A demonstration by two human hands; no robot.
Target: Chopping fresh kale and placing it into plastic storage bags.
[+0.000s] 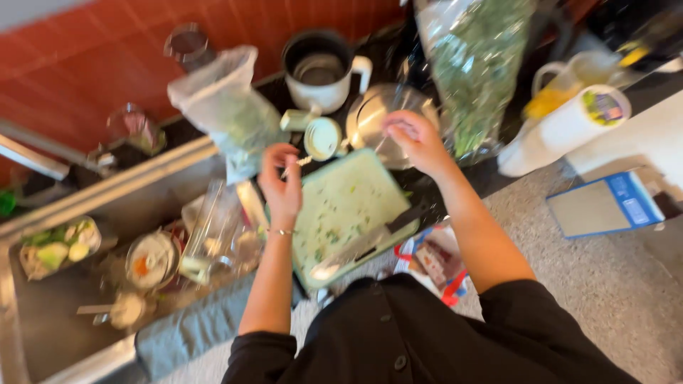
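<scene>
The picture is motion-blurred. My left hand [282, 183] hovers at the left edge of a pale green cutting board [340, 193] and pinches a small pale stalk [302, 163] between its fingertips. My right hand [414, 139] is past the board's far edge, fingers bunched over a round glass lid [370, 117]; whether it holds anything is too blurred to tell. A knife [359, 247] with a dark handle lies across the near part of the board, among green scraps.
A white pot [321, 71], a small white lid [324, 139], two clear bags of greens [229, 110] [475, 71], a paper towel roll [569, 128] and a pitcher [565, 78] crowd the back. The sink [50, 313] at left holds dishes. A grey cloth [188, 328] lies beside it.
</scene>
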